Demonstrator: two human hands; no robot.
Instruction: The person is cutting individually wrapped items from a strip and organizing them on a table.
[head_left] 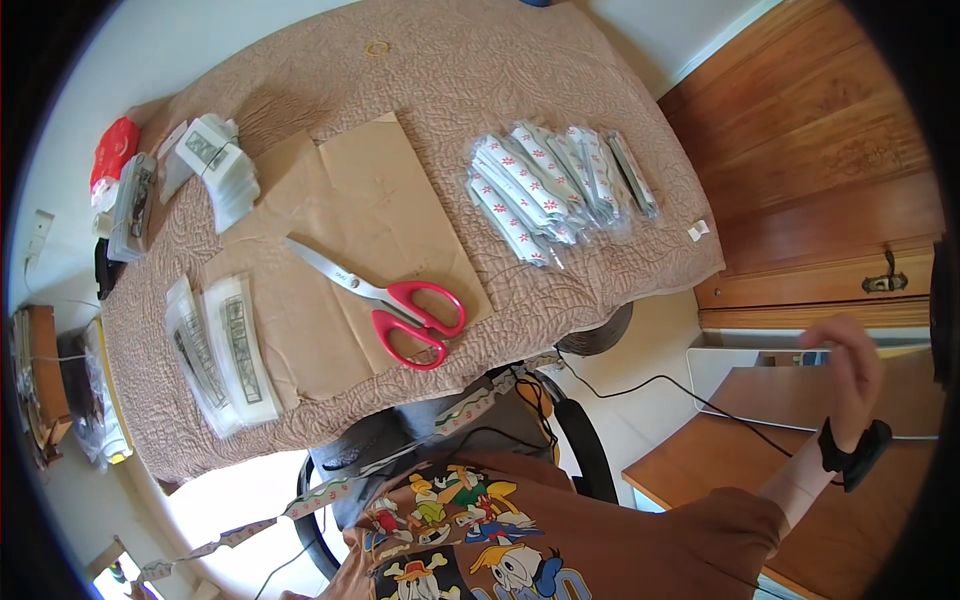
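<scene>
My right hand (853, 372) is raised at the far right, over the wooden desk and away from the bed. Its fingers are loosely bent and apart, with nothing seen between them. My left hand is out of view. On a flat piece of brown cardboard (345, 190) lie red-handled scissors (385, 300), blades slightly parted and pointing to the upper left. Left of them are two clear plastic sleeves (240, 350) with dark printed patterns. A fanned bundle of white packets (215, 165) sits at the cardboard's upper left. To the right lies a pile of floral-printed wrapped strips (535, 185).
A brown quilted cover (440, 80) spreads under everything. At its left edge are a red package (116, 150) and a clear box (133, 205). A black chair armrest (585, 445) and a dark cable (655, 380) are near me. A wooden door (800, 160) stands at right.
</scene>
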